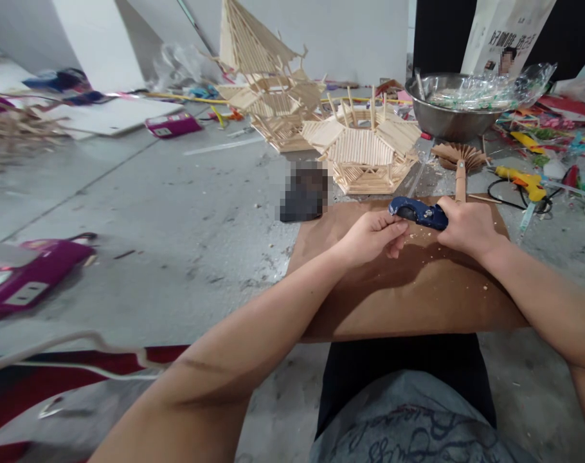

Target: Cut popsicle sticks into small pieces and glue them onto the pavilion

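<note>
My right hand (468,225) is wrapped round the handle of a dark blue cutting tool (420,213), above a brown board (413,302). At the tool's left end is my left hand (377,238), its fingers pinched together just under the jaws; whatever they hold is too small to name. Small pale crumbs lie on the board below. Behind the board stands a hexagonal model (362,151) built of thin wooden sticks, and a taller stick model (273,90) with a pointed roof is further back.
A metal bowl (456,109) with plastic wrapping stands at the back right, near a brown paper fan (460,159) and a yellow glue gun (521,182). Purple power strips (36,273) lie at left. A dark phone-like object (302,193) sits by the board's left corner.
</note>
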Demonstrator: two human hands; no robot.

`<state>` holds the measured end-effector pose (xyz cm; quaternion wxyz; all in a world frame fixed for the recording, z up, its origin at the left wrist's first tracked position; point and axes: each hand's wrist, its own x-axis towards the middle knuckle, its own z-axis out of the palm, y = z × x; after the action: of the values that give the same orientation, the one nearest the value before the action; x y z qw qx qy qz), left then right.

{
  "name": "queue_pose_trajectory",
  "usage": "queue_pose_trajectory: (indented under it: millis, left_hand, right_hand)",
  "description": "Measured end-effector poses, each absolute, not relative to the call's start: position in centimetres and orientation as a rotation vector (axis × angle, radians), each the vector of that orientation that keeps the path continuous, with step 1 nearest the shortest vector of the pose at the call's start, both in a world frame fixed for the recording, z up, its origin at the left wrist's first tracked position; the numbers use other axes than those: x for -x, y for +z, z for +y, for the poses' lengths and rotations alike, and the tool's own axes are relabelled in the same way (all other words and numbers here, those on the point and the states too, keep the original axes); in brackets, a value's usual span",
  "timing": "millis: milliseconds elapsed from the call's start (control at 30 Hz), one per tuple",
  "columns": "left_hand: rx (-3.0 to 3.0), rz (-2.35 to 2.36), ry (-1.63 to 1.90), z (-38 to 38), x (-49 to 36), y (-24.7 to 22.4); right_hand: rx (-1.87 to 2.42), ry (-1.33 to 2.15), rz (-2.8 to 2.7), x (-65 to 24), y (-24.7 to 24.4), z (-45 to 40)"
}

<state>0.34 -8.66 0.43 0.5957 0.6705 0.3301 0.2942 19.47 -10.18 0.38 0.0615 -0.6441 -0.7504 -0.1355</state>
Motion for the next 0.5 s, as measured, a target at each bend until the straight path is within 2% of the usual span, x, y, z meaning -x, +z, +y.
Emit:
queue_pose_trajectory:
  millis: [200,400,500]
  left_hand:
    - [-1.753,0.771,0.665,-8.7,-0.2,0.5]
    - [-2.249,1.205,0.684,-7.2,0.7,0.7]
    - [-2.437,1.377,0.577,-6.2,1.4,0.3]
  right_hand:
    - [2.07,-0.381,-2.085,-20.4,0.4,-9.0]
    - [2.0,-0.366,-2.161,-20.7,0.3,-8.6]
    - [1.977,-0.364,-2.174,-20.7,0.3,-8.7]
